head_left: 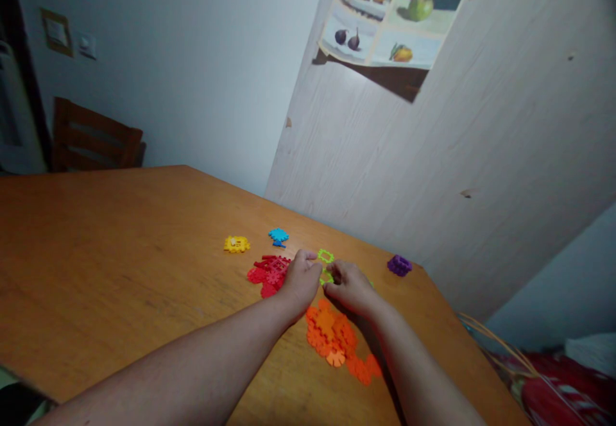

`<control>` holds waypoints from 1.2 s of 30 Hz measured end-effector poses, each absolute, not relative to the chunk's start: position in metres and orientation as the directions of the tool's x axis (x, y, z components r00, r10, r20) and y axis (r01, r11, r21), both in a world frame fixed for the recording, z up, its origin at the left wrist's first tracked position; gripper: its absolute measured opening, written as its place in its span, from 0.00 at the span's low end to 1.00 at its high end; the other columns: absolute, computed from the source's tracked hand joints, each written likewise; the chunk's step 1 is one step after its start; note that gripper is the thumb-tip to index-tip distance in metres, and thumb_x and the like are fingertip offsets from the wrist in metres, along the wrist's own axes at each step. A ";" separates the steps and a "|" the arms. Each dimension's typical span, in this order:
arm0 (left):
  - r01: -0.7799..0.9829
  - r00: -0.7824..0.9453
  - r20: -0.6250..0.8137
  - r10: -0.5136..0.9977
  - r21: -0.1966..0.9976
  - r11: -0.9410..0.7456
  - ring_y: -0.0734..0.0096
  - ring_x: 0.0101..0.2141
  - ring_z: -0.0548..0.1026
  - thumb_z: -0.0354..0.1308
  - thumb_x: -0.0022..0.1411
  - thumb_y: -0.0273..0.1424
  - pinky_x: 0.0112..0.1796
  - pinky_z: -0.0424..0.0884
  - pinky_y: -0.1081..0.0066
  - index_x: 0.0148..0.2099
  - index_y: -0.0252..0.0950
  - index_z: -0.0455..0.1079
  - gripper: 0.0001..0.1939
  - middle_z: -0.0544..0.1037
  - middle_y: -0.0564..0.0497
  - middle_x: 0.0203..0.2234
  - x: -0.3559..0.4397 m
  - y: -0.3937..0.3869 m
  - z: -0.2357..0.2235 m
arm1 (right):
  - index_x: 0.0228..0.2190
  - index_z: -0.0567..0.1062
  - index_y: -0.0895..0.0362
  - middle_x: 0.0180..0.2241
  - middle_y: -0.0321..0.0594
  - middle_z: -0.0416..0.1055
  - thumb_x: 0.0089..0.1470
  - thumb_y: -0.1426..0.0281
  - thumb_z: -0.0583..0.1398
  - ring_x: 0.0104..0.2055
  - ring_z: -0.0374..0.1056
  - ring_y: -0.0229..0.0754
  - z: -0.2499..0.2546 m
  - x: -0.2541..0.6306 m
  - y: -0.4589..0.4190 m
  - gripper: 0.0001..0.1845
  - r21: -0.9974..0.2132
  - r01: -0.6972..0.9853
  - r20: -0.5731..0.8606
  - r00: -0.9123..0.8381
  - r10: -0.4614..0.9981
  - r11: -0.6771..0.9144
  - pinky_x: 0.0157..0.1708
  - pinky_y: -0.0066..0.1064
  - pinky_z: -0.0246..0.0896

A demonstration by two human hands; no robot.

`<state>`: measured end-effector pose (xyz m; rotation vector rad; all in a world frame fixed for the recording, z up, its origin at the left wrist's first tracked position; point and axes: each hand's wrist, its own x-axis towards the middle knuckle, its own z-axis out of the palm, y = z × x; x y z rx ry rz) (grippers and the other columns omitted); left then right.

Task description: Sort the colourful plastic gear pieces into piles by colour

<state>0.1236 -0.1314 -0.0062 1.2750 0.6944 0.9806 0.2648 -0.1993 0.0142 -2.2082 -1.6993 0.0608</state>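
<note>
Between my two hands is a lime-green plastic building piece with an open middle, low over the wooden table. My left hand closes on its left side, most of the fingers hidden behind the hand. My right hand pinches its right side with thumb and fingertips. Just beyond lies a second lime-green frame piece. Red notched pieces lie in a heap by my left hand, partly covered by it. A pile of orange notched pieces spreads nearer to me, below my hands.
On the wooden table, yellow pieces and blue pieces lie at the back left. A purple stack sits near the right edge. A wall with a fruit poster rises behind. A wooden chair stands at far left.
</note>
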 end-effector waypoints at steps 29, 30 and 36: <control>-0.233 0.478 0.100 0.872 0.972 0.016 0.76 0.24 0.67 0.56 0.59 0.26 0.25 0.58 0.76 0.43 0.37 0.65 0.08 0.68 0.57 0.26 0.122 -0.134 -0.003 | 0.47 0.74 0.56 0.46 0.47 0.75 0.43 0.65 0.67 0.50 0.72 0.49 0.042 0.335 -0.237 0.27 -0.765 0.623 0.138 0.406 0.903 -0.164 0.50 0.38 0.66; -0.230 0.474 0.104 0.875 0.973 0.009 0.76 0.25 0.67 0.56 0.59 0.26 0.25 0.58 0.76 0.42 0.37 0.65 0.08 0.69 0.57 0.26 0.122 -0.134 -0.004 | 0.47 0.75 0.56 0.49 0.49 0.74 0.43 0.67 0.67 0.53 0.70 0.51 0.044 0.337 -0.239 0.26 -0.748 0.643 0.168 0.423 0.890 -0.164 0.54 0.40 0.64; -0.215 0.486 0.118 0.866 0.977 -0.013 0.75 0.24 0.67 0.55 0.59 0.26 0.24 0.56 0.76 0.42 0.37 0.65 0.08 0.67 0.58 0.23 0.124 -0.131 -0.007 | 0.41 0.79 0.52 0.46 0.49 0.77 0.37 0.75 0.65 0.54 0.71 0.55 0.047 0.353 -0.256 0.24 -0.734 0.610 0.081 0.516 0.853 -0.299 0.54 0.42 0.65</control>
